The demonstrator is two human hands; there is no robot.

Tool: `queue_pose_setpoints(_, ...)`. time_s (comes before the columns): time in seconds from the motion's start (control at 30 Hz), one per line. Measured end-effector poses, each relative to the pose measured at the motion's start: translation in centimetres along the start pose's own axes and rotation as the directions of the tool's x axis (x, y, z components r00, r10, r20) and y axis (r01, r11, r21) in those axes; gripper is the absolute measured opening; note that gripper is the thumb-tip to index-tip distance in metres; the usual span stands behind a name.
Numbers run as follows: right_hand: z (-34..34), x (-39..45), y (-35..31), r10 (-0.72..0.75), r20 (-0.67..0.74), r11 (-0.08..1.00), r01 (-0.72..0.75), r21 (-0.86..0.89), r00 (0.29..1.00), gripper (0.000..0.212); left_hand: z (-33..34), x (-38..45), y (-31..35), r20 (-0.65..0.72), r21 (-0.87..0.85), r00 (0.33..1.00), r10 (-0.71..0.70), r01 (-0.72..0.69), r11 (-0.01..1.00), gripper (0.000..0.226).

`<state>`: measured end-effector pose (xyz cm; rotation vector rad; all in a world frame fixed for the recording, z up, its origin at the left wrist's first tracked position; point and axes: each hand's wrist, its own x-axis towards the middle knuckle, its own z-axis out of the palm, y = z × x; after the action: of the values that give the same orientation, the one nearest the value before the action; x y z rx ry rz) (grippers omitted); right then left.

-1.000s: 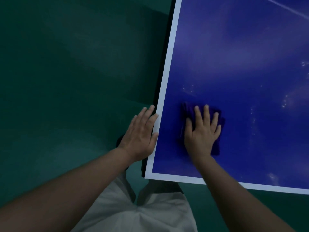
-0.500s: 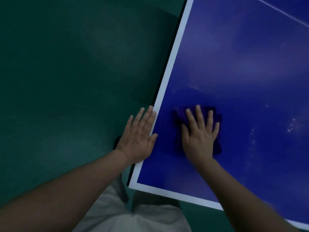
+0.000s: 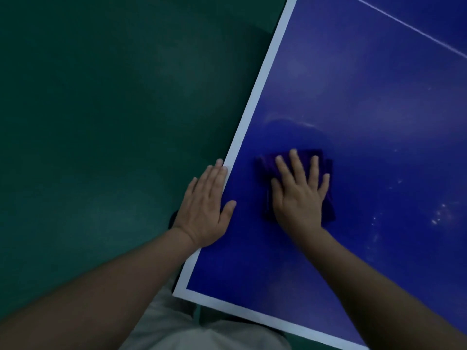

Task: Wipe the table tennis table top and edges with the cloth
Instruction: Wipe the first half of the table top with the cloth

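— Your right hand lies flat on the cloth, fingers straight and slightly spread, pressing it to the table.

— And my left hand?

— Your left hand lies flat too, fingers straight and together, holding nothing. It rests along the white side line, palm half over the table's edge, thumb on the blue surface.

— Where is the cloth exactly?

— Under your right palm and fingers. It is dark purple and folded; its edges show past your fingertips and on both sides of your hand. It sits on the blue top, near your left hand but not touching it.

— What else is around?

— Just below your left wrist the white lines meet at the table's corner. Far beyond your right fingertips a thin white line crosses the top. Pale smears show above the cloth and out past your little finger. Green floor spreads beyond your left hand, and light trousers show between your forearms.
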<state>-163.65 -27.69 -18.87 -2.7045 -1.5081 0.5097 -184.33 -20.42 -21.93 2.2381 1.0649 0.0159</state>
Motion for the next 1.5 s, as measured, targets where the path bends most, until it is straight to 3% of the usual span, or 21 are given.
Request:
queue_pose_setpoints(0.07,-0.9,4.7,-1.1,0.158,-0.056,0.981,-0.151,0.122,0.986,0.052,0.0,0.0,0.1,0.0,0.018,1.0,-0.006,0.006,1.0,0.071)
queue_pose_setpoints(0.13,-1.3,9.5,-3.3,0.221,-0.096,0.956,-0.196,0.216,0.971,0.051,0.0,0.0,0.2,-0.001,0.033,1.0,-0.018,0.018,0.999,0.071)
queue_pose_setpoints(0.2,-0.9,11.9,-5.7,0.102,-0.115,0.984,-0.083,0.16,0.988,0.052,0.0,0.0,0.3,0.001,0.044,1.0,-0.022,0.022,0.999,0.071)
queue_pose_setpoints(0.3,0.3,8.4,-6.2,-0.163,-0.119,0.987,0.162,-0.018,0.979,0.052,0.1,0.0,0.2,0.014,0.064,0.999,-0.03,0.029,0.998,0.072)
queue_pose_setpoints(0.4,0.8,1.3,-2.2,-0.245,-0.037,0.968,0.242,-0.067,0.969,0.053,0.1,0.0,0.1,0.015,0.084,0.999,-0.033,0.032,0.996,0.073)
queue_pose_setpoints(0.5,-0.4,0.2,1.1,-0.151,0.059,0.986,0.154,-0.06,0.987,0.056,0.1,0.1,0.2,0.034,0.079,0.999,-0.033,0.031,0.996,0.074)
queue_pose_setpoints(0.63,-2.5,9.8,-1.9,0.107,-0.02,0.993,-0.106,0.053,0.994,0.057,0.0,0.2,0.2,0.029,0.094,0.999,-0.021,0.018,0.995,0.074)
queue_pose_setpoints(0.77,-1.6,13.3,-6.2,-0.004,-0.048,0.997,0.008,0.071,0.999,0.058,-0.7,2.4,1.1,-0.078,-0.037,0.993,-0.086,0.083,0.996,0.067)
queue_pose_setpoints(0.87,-0.3,7.2,-4.1,-0.143,-0.072,0.99,0.142,-0.023,0.987,0.057,-1.4,6.0,2.4,-0.15,-0.195,0.957,-0.249,0.218,0.956,0.067)
queue_pose_setpoints(0.93,-0.2,3.2,-0.7,-0.163,-0.04,0.986,0.161,-0.052,0.986,0.057,-1.8,8.8,3.4,-0.143,-0.196,0.955,-0.259,0.229,0.953,0.069)
queue_pose_setpoints(1.07,-1.5,3.4,3.3,-0.123,0.01,0.991,0.123,-0.054,0.992,0.059,-1.0,11.1,4.8,-0.099,-0.053,0.976,-0.195,0.19,0.98,0.069)
queue_pose_setpoints(1.23,-3.1,15.5,-0.8,0.123,-0.093,0.988,-0.113,0.109,0.988,0.056,-0.6,10.9,4.5,-0.126,0.014,0.974,-0.188,0.191,0.981,0.073)
queue_pose_setpoints(1.37,-2.6,16.5,-3.2,-0.141,-0.103,0.99,0.143,0.008,0.985,0.056,-0.6,11.2,4.6,-0.121,0.012,0.975,-0.188,0.191,0.982,0.072)
queue_pose_setpoints(1.5,-1.9,7.7,2.6,-0.249,-0.062,0.968,0.246,-0.056,0.966,0.056,-0.8,11.2,4.6,-0.115,0.004,0.978,-0.172,0.174,0.985,0.073)
